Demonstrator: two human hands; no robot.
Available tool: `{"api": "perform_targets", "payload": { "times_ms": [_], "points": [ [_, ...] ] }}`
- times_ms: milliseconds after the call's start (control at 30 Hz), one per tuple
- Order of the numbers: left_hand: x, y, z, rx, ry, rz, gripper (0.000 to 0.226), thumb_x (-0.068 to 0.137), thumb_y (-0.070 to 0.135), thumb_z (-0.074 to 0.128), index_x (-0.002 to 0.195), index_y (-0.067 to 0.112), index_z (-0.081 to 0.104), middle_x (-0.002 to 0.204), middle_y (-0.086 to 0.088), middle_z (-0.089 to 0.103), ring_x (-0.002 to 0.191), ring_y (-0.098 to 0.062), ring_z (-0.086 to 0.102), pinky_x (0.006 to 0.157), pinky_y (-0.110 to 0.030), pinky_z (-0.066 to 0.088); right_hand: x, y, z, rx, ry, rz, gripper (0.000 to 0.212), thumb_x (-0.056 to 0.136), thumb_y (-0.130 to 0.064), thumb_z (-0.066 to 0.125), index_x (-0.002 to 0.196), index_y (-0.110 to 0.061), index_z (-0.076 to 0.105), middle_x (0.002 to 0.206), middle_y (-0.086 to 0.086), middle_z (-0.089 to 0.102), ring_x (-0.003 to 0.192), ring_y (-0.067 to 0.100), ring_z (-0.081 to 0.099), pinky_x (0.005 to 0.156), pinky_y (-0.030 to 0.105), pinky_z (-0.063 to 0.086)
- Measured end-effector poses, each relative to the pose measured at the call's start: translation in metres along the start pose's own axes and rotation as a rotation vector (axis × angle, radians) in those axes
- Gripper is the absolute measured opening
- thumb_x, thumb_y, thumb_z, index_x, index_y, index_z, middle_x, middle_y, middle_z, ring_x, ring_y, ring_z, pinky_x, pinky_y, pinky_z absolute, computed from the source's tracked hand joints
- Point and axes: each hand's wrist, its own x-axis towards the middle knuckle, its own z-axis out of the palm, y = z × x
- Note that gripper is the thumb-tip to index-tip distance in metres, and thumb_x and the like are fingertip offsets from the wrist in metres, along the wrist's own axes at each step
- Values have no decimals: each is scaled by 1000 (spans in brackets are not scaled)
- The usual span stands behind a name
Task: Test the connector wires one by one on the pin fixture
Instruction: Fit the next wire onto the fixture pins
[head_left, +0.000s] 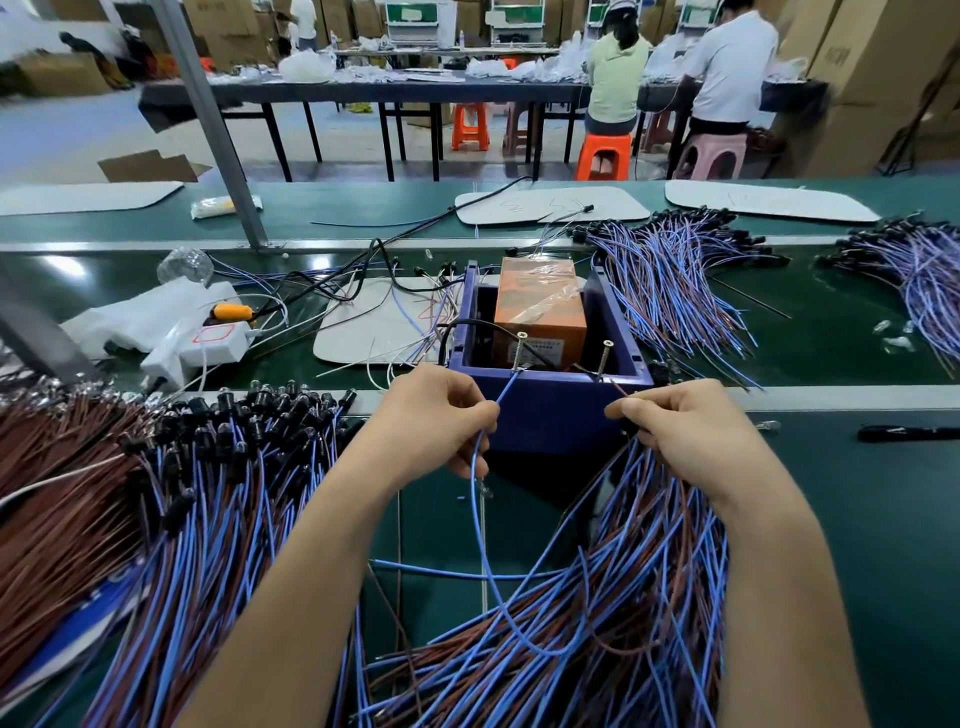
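There were two upright metal screws (521, 352), one open blue plastic box (550, 415), one orange taped carton (540, 306), four flat white rounded mats (550, 205) and one black pen (904, 433).

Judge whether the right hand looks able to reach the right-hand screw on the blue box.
Probably yes. The right hand, pinching a brown wire, sits just short of the right-hand screw standing on the blue box rim, with nothing between them.
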Motion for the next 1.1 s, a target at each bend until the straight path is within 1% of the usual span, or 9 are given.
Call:
{"api": "perform_targets", "payload": {
  "times_ms": [100,200,433,633,767,833,900,1000,1100],
  "points": [
    [-1,2,0,-8,1,-2,21,87,2,58,67,0,63,45,-2,58,40,-20,61,39,-19,45,1,1,2,16,-27,5,23,95,-12,55,85,-9,75,40,-8,40,47,12,32,51,24,27],
    [-2,3,-1,-1,2,6,19,87,1,58,70,-4,64,45,-2,58,39,-18,60,39,-19,44,1,2,2,16,-13,-1,24,97,-12,52,88,-10,75,32,-14,41,50,7,35,52,21,26],
    [-4,4,-2,17,-2,6,21,88,4,59,69,-1,65,46,-2,59,41,-19,62,40,-19,45,4,6,3,3,-18,-14,24,97,-15,52,89,-15,75,32,-20,43,46,4,34,50,20,26],
    [-12,11,-4,8,-28,71,20,89,10,61,70,4,66,50,1,61,37,-10,49,40,-17,39,1,3,-3,56,37,-45,24,93,-18,58,77,-22,74,38,-7,48,40,2,39,53,23,29],
    [-22,25,-7,-233,-127,153,13,90,10,61,79,8,68,61,0,66,40,-7,45,39,-14,34,-14,-11,-13,282,17,-85,21,94,-17,59,80,-21,75,50,4,63,35,5,39,38,15,33],
    [-27,31,-5,-346,-191,203,10,89,5,60,84,10,69,67,-1,68,44,-8,48,42,-15,39,-24,-25,-13,503,-32,-126,18,91,-11,61,80,-16,75,58,5,67,38,10,52,37,16,42],
    [-32,35,-2,-415,-253,234,15,87,4,61,90,15,71,68,-2,68,46,-7,51,45,-15,43,-33,-39,-10,659,-76,-217,11,86,-11,63,83,-12,74,65,1,70,47,15,64,47,17,51],
    [-39,39,-2,-470,-406,242,24,77,15,66,98,23,76,70,-3,69,48,-7,57,48,-15,47,-43,-52,0,643,-90,-397,10,79,-17,67,85,-17,74,62,-3,69,54,7,63,53,12,49],
    [-39,39,-6,-539,-420,203,27,71,18,67,96,23,77,68,-2,68,46,-6,55,45,-14,46,-48,-62,10,571,-82,-524,17,85,-5,65,90,-20,73,57,-12,65,50,-2,55,53,5,41]
  ]
}}
